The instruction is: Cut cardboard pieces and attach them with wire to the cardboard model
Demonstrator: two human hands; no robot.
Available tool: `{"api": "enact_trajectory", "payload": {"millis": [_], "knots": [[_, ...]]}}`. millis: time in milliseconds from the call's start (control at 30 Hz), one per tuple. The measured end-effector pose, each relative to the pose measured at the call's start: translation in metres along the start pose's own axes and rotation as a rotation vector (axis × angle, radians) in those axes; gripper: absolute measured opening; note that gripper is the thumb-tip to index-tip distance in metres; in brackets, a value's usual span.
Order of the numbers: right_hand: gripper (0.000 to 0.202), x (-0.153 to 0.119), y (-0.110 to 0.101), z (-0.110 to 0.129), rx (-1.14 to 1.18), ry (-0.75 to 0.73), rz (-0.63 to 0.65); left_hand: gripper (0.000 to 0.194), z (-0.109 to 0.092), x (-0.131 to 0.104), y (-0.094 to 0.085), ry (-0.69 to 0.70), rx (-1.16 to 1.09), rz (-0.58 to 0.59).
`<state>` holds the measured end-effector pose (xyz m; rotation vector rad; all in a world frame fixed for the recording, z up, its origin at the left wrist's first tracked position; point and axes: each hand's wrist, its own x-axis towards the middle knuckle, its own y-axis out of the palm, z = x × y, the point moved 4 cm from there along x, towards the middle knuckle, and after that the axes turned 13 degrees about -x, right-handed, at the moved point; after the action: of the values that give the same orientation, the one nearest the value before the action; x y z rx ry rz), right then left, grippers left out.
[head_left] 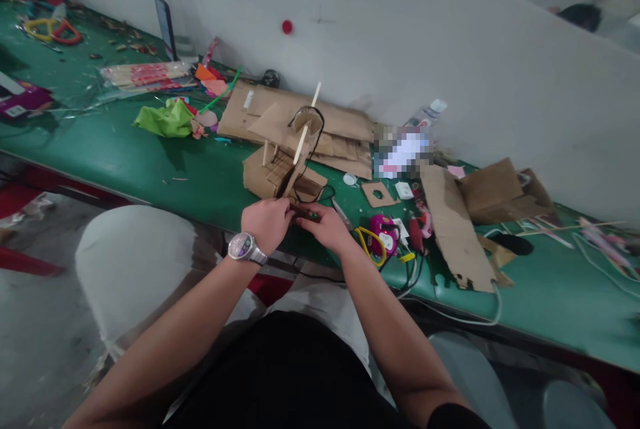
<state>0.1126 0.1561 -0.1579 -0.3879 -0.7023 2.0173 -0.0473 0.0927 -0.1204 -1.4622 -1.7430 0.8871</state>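
A cardboard model (265, 174) with a boxy base, short wooden pegs and an upright strip stands at the green table's front edge. A pale wooden stick (303, 140) crosses a cardboard disc (309, 121) at its top, and a black cord (320, 139) loops around it. My left hand (267, 221), wearing a watch (242, 247), is closed on the model's near end. Opposite it, my right hand (326, 226) pinches a brown cardboard part at that same end. My fingers hide most of this part, and I cannot tell whether it is joined to the model.
Flat cardboard sheets (345, 124) lie behind the model. To the right are a purple glue gun (384, 234), yellow-handled scissors (367, 246), a cardboard strip (457, 232) and a cardboard box (505, 192). Green cloth (165, 119) and bundled sticks (147, 74) sit left. Cables trail over the front edge.
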Motion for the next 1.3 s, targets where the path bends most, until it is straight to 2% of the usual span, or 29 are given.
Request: {"api": "enact_trajectory", "payload": {"millis": [233,333,500,767,900,1167,1300], "knots": [[0.03,0.004,0.005,0.002,0.18,0.056,0.051,0.019,-0.001,0.0,-0.001,-0.013,-0.001,0.012],[0.031,0.001,0.005,0.003,0.24,0.102,0.035,0.019,0.0,0.0,-0.001,-0.011,0.001,0.007],[0.033,-0.003,0.004,0.002,0.251,0.2,0.006,0.018,0.001,0.0,-0.001,-0.001,-0.002,0.003],[0.029,-0.002,0.007,0.0,0.263,0.243,-0.059,0.019,-0.001,0.0,-0.002,0.009,0.003,-0.004],[0.034,-0.001,0.01,-0.001,0.355,0.283,-0.031,0.017,-0.002,0.0,-0.003,0.008,0.0,0.006],[0.045,0.0,0.012,-0.002,0.391,0.294,0.053,0.017,-0.001,0.0,-0.003,-0.007,-0.009,0.024],[0.039,0.0,0.013,-0.003,0.376,0.249,0.003,0.018,-0.001,-0.001,-0.001,0.01,0.005,0.006]]}}
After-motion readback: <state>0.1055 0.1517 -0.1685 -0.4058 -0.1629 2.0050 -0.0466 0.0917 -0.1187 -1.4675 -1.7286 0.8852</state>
